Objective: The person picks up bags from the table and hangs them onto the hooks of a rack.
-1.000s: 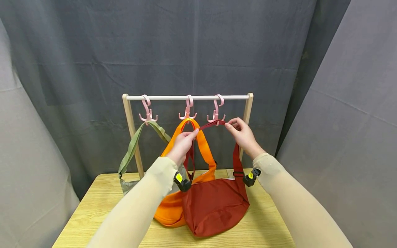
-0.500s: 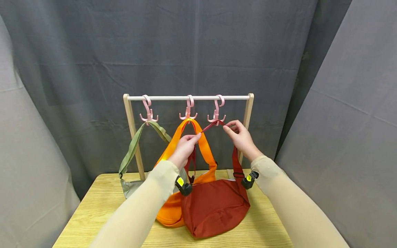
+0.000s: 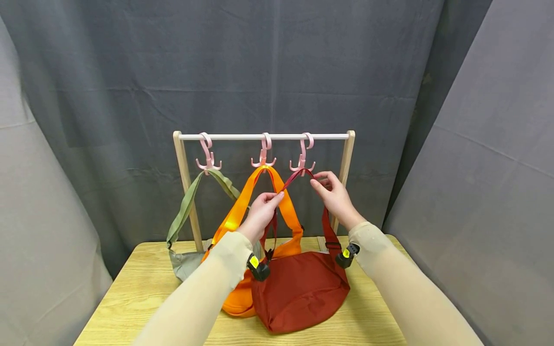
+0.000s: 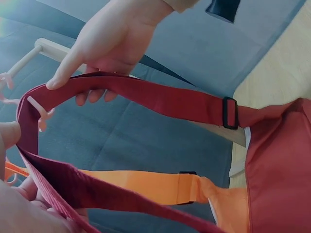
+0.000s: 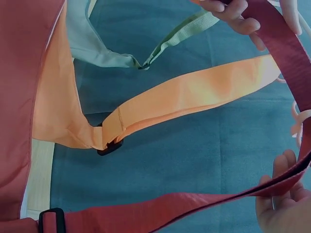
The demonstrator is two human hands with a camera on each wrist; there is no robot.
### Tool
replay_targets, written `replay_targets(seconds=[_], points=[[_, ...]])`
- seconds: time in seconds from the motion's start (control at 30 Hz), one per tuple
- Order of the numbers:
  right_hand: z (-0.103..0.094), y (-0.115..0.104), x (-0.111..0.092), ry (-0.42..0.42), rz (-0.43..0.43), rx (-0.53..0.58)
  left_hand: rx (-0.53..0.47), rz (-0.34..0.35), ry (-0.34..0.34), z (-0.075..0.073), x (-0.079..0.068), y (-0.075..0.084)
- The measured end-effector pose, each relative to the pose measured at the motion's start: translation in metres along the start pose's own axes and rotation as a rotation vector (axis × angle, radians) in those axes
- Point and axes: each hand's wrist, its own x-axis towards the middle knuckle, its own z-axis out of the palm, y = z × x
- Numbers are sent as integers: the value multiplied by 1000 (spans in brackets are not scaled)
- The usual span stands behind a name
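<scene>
A dark red shoulder bag (image 3: 303, 293) hangs low at the front of the wooden rack. Its strap (image 4: 160, 99) arches up to the right-hand pink hook (image 3: 302, 156), where a prong shows inside the loop in the left wrist view. My left hand (image 3: 261, 214) pinches the strap left of the hook between thumb and fingers. On the other side, my right hand (image 3: 338, 199) holds the strap, thumb in front and fingers behind. The black strap buckle (image 4: 230, 112) sits below the right hand.
An orange bag (image 3: 240, 298) hangs from the middle pink hook (image 3: 263, 153), partly behind the red bag. A green bag (image 3: 183, 263) hangs from the left hook (image 3: 207, 154). The rack's white bar (image 3: 242, 137) spans above a wooden table (image 3: 130, 288), with grey curtains around.
Both hands have come down slightly with the strap, the left one also shifting right. The strap now bends more steeply over the right hook.
</scene>
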Motion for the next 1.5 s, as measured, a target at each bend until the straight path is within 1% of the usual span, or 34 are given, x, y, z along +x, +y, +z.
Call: replay_targets(seconds=[0.13,0.3,0.4,0.5,0.63,0.73,0.93,1.13,1.3,1.5], points=[[4,7,-3,-1,-5,10,4,26,4,3,0,-5],[10,13,-6,-2,-28,32,-18,31,-2,6,-2,-9],[13,15,-9,10,-43,23,-18,39,-9,8,-3,-12],[15,16,-13,16,-28,16,2,53,-11,8,-3,-16],[17,18,-18,15,-12,41,32,83,-7,9,-4,-22],[18,20,-20,26,-29,59,55,107,-2,9,-5,-26],[18,26,-24,47,-49,29,115,123,1,9,-10,-31],[19,30,-29,60,-74,-10,167,134,-2,7,-12,-36],[20,33,-33,55,-97,-42,160,136,-5,5,-12,-41],[22,36,-36,50,-107,-49,156,126,-8,2,-14,-48]])
